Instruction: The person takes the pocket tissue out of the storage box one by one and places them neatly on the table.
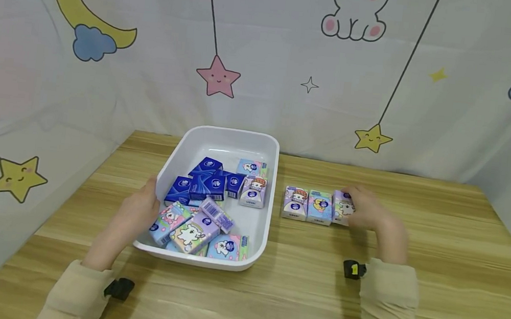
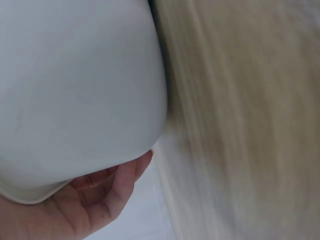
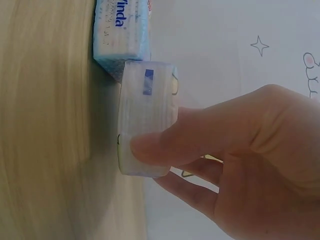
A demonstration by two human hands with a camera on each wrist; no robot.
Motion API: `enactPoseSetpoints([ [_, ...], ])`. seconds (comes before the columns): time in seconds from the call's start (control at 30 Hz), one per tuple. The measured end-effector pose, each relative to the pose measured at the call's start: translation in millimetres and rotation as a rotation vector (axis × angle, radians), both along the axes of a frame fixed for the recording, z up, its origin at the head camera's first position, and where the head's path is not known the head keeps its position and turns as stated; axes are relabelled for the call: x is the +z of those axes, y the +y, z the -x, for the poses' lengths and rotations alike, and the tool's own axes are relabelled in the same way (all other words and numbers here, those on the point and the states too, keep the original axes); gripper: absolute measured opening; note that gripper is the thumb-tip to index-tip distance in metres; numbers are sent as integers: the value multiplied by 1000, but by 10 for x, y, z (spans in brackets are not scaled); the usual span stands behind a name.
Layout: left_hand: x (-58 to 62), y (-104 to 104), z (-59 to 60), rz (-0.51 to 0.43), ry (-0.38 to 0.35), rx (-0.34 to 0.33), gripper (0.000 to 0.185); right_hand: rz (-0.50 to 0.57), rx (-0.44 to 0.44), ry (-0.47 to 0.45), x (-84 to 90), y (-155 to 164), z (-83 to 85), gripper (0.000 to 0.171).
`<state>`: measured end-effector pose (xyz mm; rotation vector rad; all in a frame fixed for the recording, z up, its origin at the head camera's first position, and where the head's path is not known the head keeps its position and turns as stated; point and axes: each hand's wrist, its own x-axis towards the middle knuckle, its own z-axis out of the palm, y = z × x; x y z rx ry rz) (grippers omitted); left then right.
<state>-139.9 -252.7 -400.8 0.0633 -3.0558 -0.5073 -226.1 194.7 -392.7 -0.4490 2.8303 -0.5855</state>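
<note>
The right hand is pinching a small lilac plastic-wrapped tissue pack between thumb and fingers, standing it on the pale wooden worktop at the right end of a short row; just left of it are standing a light-blue tissue pack and a white-and-purple tissue pack with a cartoon figure, the three touching side by side. The left hand is gripping the left wall of the white rectangular plastic tray, fingers curled under its rim in the left wrist view. Inside the tray are lying several dark-blue tissue packs toward the far side and pastel cartoon packs nearer, heaped loosely. As a judgement, the held pack is standing on a narrow edge, so a sideways nudge while letting go could be tipping it into its neighbour and toppling the row; a pull on the tray could also be sliding it over the smooth wood. On the light-blue pack the right wrist view is showing the letters "inda", the start cut off; other print is too small to read.
</note>
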Motion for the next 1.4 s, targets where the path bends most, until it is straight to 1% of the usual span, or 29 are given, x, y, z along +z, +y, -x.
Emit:
enactPoseSetpoints([
  [0.23, 1, 6, -2, 7, -2, 2, 55, -18, -3, -30, -26, -15, 2, 71],
  [0.5, 3, 3, 1, 6, 2, 2, 54, 2, -11, -56, -57, -23, 17, 74],
  [0.7, -7, -1, 3, 5, -1, 5, 54, -10, -14, -75, -66, -30, 6, 73],
  [0.97, -21, -10, 16, 6, -4, 7, 55, -3, -18, -76, -64, -31, 15, 82],
  [1.1, -21, -6, 11, 7, 6, 6, 55, -9, -16, -72, -55, -47, 16, 86],
  [1.27, -17, -9, 7, 2, 8, 1, 54, -18, -21, -73, -33, -62, 7, 88],
  [1.4, -11, -10, 11, -4, -2, 2, 55, -18, -23, -47, -10, -81, -7, 88],
])
